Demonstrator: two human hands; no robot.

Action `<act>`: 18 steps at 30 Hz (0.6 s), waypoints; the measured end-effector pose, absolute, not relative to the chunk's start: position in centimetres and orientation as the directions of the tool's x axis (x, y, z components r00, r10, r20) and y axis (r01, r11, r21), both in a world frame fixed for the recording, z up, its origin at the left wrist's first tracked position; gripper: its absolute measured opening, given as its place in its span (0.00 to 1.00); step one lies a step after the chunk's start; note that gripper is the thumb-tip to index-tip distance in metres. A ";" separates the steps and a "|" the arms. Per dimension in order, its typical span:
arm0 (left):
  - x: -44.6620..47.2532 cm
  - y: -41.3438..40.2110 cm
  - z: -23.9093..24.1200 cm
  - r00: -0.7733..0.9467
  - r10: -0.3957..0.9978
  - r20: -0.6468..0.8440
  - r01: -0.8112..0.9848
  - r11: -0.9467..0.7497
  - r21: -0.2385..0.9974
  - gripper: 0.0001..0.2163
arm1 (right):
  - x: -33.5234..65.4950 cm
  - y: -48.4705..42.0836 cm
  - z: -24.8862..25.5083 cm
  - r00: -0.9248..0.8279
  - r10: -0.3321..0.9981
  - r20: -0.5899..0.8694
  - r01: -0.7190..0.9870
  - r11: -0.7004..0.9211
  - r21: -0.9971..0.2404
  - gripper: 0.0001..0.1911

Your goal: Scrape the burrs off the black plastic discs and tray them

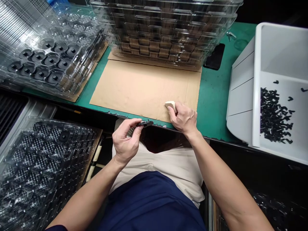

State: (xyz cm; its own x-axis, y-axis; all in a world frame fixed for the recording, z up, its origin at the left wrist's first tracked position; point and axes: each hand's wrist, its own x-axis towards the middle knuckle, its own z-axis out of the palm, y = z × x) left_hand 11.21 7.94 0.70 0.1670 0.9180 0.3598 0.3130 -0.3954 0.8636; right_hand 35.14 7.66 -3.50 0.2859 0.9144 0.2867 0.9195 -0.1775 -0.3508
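Note:
Between the thumb and fingers of my left hand [126,138] is a small black round plastic part [146,124], seen nearly edge-on at the table's front edge. My right hand [184,117] is closed around a cream-coloured block [170,104] and rests over the near right part of a cardboard sheet [134,86]. What the block is made of I cannot tell. Part of it is hidden by the fingers. The two hands are apart, and the block does not touch the black part.
Stacked clear trays [158,35] stand at the back. Clear trays of black round parts [50,61] lie at left, with more trays [43,154] below. A white bin [240,93] at right holds small black pieces [274,118]. A dark phone-like slab [215,57] lies on the green tabletop [214,93].

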 end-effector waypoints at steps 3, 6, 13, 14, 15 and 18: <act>11.4 8.9 0.0 0.167 0.913 0.372 0.341 -0.407 0.847 0.08 | 35.1 7.7 -3.4 0.288 0.917 0.277 0.920 -0.184 -0.347 0.17; 11.6 9.7 -0.9 0.174 0.912 0.372 0.367 -0.410 0.835 0.07 | 35.1 7.7 -3.4 0.289 0.917 0.273 0.921 -0.188 -0.342 0.17; 11.9 10.4 -2.2 0.205 0.917 0.341 0.376 -0.396 0.838 0.07 | 35.2 7.7 -3.3 0.287 0.920 0.267 0.921 -0.188 -0.342 0.17; 12.0 10.5 -2.2 0.204 0.918 0.340 0.378 -0.394 0.838 0.07 | 35.1 7.7 -3.3 0.287 0.920 0.267 0.920 -0.187 -0.344 0.18; 12.0 10.6 -2.3 0.202 0.918 0.340 0.380 -0.393 0.837 0.07 | 35.1 7.7 -3.3 0.287 0.920 0.268 0.920 -0.186 -0.345 0.18; 12.1 10.7 -2.3 0.206 0.915 0.347 0.381 -0.401 0.833 0.07 | 35.1 7.7 -3.3 0.289 0.920 0.265 0.919 -0.188 -0.348 0.18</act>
